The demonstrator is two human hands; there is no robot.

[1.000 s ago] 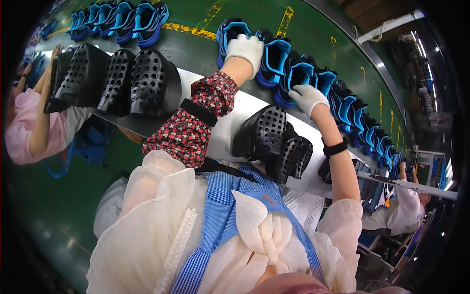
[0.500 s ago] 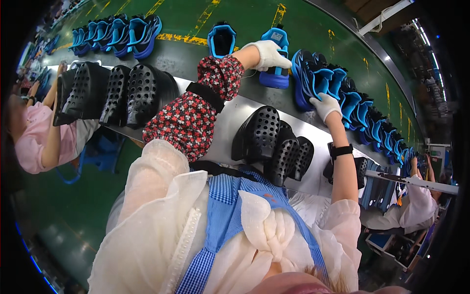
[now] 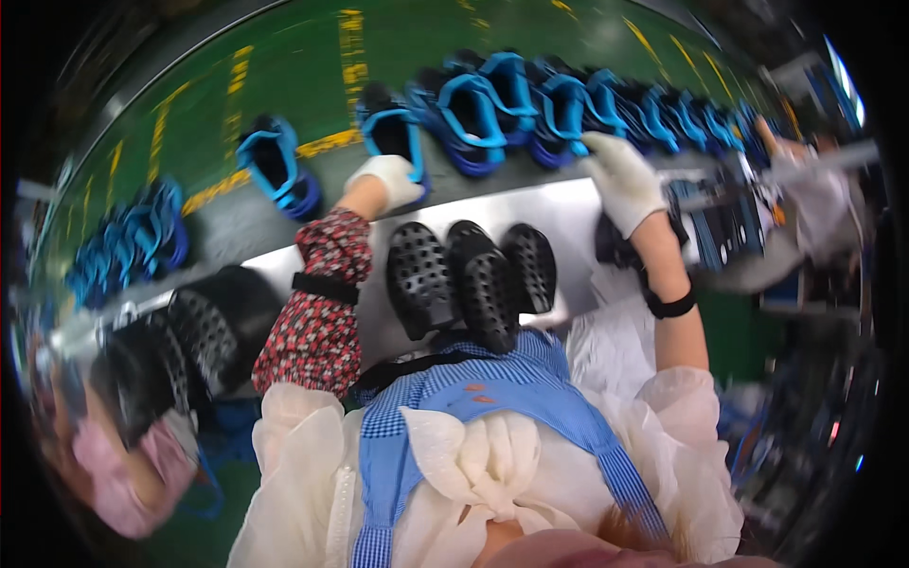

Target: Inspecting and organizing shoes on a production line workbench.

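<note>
At the heel of a blue and black sports shoe (image 3: 389, 128) is my left hand (image 3: 386, 180), white-gloved, its fingers curled round the heel's rim. My right hand (image 3: 620, 180), in a white glove too, reaches up beside the heel of another such shoe (image 3: 561, 104). Its fingertips come near or touch that heel; blur hides the exact contact. A single shoe (image 3: 277, 166) stands to the left of my left hand. Between my forearms, black perforated shoe lasts or moulds (image 3: 481, 279) sit on the metal ledge in front of my apron.
A green belt with yellow marks (image 3: 294, 76) carries rows of shoes, at left (image 3: 133, 237) and right (image 3: 653, 114). More black perforated forms (image 3: 213, 322) lie at left near a person in pink (image 3: 133, 473). Another person (image 3: 819, 204) works at far right beside a metal rail (image 3: 824, 163).
My view has turned, so the shoes and black forms lie differently in it. My right hand has drawn back from inside a shoe's heel. My left hand stays at its shoe.
</note>
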